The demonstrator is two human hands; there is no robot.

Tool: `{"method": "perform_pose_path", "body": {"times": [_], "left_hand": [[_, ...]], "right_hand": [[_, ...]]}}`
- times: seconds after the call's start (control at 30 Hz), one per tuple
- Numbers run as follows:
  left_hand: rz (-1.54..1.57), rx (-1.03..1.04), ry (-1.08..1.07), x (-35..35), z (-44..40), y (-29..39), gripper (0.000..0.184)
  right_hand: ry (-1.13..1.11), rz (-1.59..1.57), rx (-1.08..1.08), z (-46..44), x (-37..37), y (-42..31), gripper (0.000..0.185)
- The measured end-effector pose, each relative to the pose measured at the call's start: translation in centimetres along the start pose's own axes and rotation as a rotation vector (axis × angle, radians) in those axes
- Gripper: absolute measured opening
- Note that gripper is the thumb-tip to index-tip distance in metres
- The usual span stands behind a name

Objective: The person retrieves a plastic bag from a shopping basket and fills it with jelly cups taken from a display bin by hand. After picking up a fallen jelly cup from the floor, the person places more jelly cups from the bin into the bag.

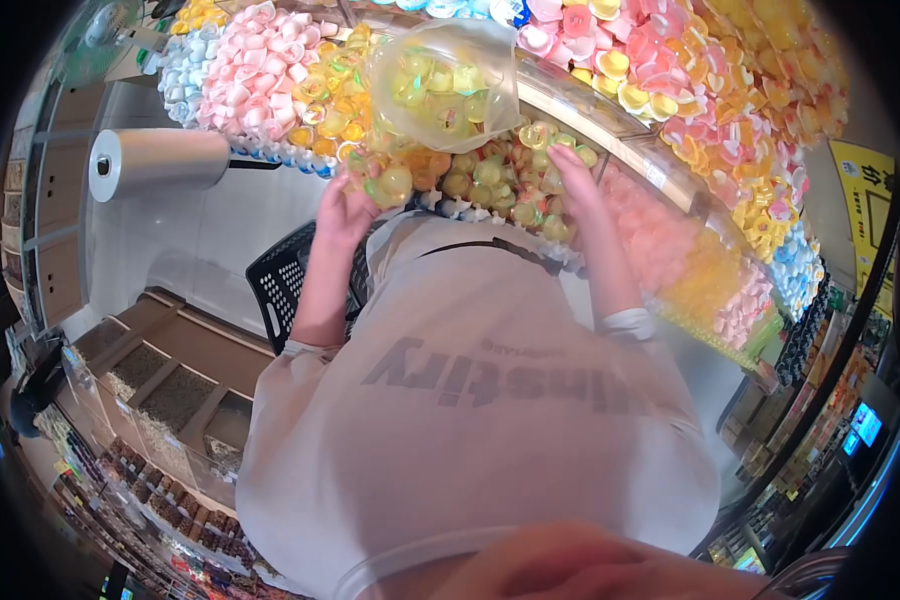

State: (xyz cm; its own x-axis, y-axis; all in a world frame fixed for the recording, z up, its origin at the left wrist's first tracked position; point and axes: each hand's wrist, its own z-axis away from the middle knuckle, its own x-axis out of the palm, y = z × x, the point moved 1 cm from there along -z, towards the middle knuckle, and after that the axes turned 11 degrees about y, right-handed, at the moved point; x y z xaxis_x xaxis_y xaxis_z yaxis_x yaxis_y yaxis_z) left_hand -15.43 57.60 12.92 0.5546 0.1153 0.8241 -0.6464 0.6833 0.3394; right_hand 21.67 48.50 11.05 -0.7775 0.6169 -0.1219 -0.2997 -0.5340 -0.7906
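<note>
My left hand (345, 208) is curled around several yellow-green round jelly cups (392, 182), held over the front of the display. On the other side, my right hand (578, 182) has its fingers on more yellow-green jelly cups (538, 136); part of its grip is hidden. Between the hands lies a heap of the same greenish jelly cups (490, 180) in a bin. Just beyond them, a clear plastic bag (490, 55) rests on the display with yellow-green cups inside.
Pink jelly cups (260, 70) and orange ones (340, 95) are piled at the left. A clear divider rail (610, 130) crosses the display. A plastic bag roll (160, 165) sticks out at left, above a black crate (285, 285). Wooden bins (170, 390) stand behind.
</note>
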Motion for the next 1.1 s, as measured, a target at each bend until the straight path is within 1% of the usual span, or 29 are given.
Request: {"method": "perform_pose_path", "body": {"times": [0.03, 0.07, 0.1, 0.13, 0.17, 0.2, 0.23, 0.27, 0.3, 0.33, 0.37, 0.4, 0.43, 0.47, 0.53, 0.57, 0.6, 0.63, 0.67, 0.7, 0.73, 0.77, 0.8, 0.83, 0.87, 0.93, 1.07, 1.1], "left_hand": [[-0.04, 0.124, -0.005, 0.4, -0.9, 1.7, 0.05], [-0.147, 0.229, 0.047, 0.8, -1.7, 3.6, 0.048], [-0.253, 0.335, 0.098, 2.0, -2.4, 5.6, 0.047], [-0.242, 0.35, 0.093, 3.5, -3.2, 7.1, 0.047], [-0.395, 0.462, 0.17, 5.1, -3.9, 8.5, 0.045], [-0.546, 0.574, 0.25, 6.5, -4.7, 9.8, 0.044], [-0.531, 0.589, 0.249, 7.7, -5.5, 10.6, 0.044], [-0.714, 0.699, 0.262, 9.1, -6.3, 11.2, 0.042], [-0.898, 0.808, 0.279, 10.0, -7.3, 11.6, 0.04], [-1.054, 0.94, 0.224, 9.9, -9.3, 12.0, 0.04], [-1.214, 1.066, 0.171, 9.6, -11.0, 12.2, 0.041], [-1.29, 0.991, 0.138, 10.0, -12.0, 12.2, 0.043], [-1.364, 0.916, 0.103, 10.5, -12.9, 12.2, 0.046], [-1.356, 0.922, 0.113, 10.6, -13.8, 12.1, 0.046], [-1.577, 0.893, 0.007, 10.4, -16.0, 11.3, 0.048], [-1.567, 0.89, 0.006, 10.1, -17.0, 11.2, 0.048], [-1.614, 0.811, -0.028, 9.9, -18.1, 11.0, 0.05], [-1.661, 0.727, -0.066, 9.8, -19.0, 10.9, 0.051], [-1.654, 0.716, -0.076, 9.8, -19.5, 10.9, 0.051], [-1.777, 0.732, -0.136, 9.8, -19.9, 10.9, 0.052], [-1.9, 0.748, -0.2, 9.6, -20.4, 10.8, 0.053], [-1.896, 0.739, -0.214, 9.2, -20.8, 10.7, 0.053], [-1.906, 0.798, -0.234, 8.5, -21.2, 10.7, 0.055], [-1.916, 0.857, -0.252, 7.8, -21.6, 10.7, 0.056], [-1.917, 0.849, -0.264, 7.1, -21.9, 10.8, 0.056], [-1.788, 0.776, -0.313, 6.3, -22.1, 11.3, 0.067], [-1.784, 0.811, -0.306, 6.1, -19.3, 11.7, 0.069], [-1.813, 0.864, -0.256, 6.1, -18.6, 11.6, 0.066]], "right_hand": [[-0.052, 0.092, -0.071, -1.0, 0.5, -0.3, 0.045], [-0.06, 0.101, -0.082, -2.1, 1.3, -0.6, 0.045], [-0.097, 0.138, -0.137, -3.4, 2.5, -1.2, 0.042], [-0.134, 0.178, -0.19, -4.5, 3.8, -1.8, 0.039], [-0.131, 0.183, -0.236, -5.5, 5.3, -2.5, 0.033], [-0.137, 0.193, -0.253, -4.7, 7.1, -4.0, 0.033], [-0.129, 0.135, -0.323, -2.9, 9.1, -6.4, 0.029], [-0.125, 0.077, -0.392, -2.0, 10.4, -8.1, 0.026], [-0.12, 0.194, -0.509, -4.9, 11.2, -7.9, 0.027], [-0.133, 0.203, -0.523, -7.7, 12.0, -7.1, 0.027], [-0.138, 0.115, -0.603, -10.2, 12.8, -6.0, 0.028], [-0.143, 0.025, -0.679, -11.5, 13.5, -5.9, 0.029], [-0.198, -0.026, -0.597, -11.0, 14.0, -7.0, 0.029], [-0.247, -0.075, -0.513, -10.7, 14.5, -8.0, 0.029], [-0.307, 0.751, -0.856, -10.1, 14.6, -9.7, 0.035], [-0.37, 0.62, -0.896, -9.6, 14.5, -9.7, 0.038], [-0.365, 0.628, -0.891, -8.3, 14.6, -10.9, 0.038], [-0.379, 0.76, -0.811, -6.2, 15.0, -13.0, 0.038], [-0.379, 0.826, -0.759, -5.2, 14.9, -13.0, 0.038], [-0.381, 0.895, -0.708, -4.2, 14.9, -13.0, 0.038], [-0.351, 0.612, -0.673, -3.6, 14.8, -12.1, 0.036], [-0.324, 0.47, -0.649, -3.1, 14.8, -11.4, 0.036], [-0.301, 0.328, -0.629, -2.3, 15.0, -10.8, 0.036], [-0.251, 0.092, -0.559, -0.8, 15.6, -11.0, 0.037], [-0.199, -0.145, -0.486, 0.4, 16.2, -11.3, 0.038], [-0.139, -0.385, -0.41, 0.8, 16.3, -11.2, 0.04], [-0.21, -0.446, -0.389, -0.5, 15.4, -9.9, 0.048], [-0.216, -0.46, -0.388, -1.1, 15.1, -9.5, 0.049]]}}
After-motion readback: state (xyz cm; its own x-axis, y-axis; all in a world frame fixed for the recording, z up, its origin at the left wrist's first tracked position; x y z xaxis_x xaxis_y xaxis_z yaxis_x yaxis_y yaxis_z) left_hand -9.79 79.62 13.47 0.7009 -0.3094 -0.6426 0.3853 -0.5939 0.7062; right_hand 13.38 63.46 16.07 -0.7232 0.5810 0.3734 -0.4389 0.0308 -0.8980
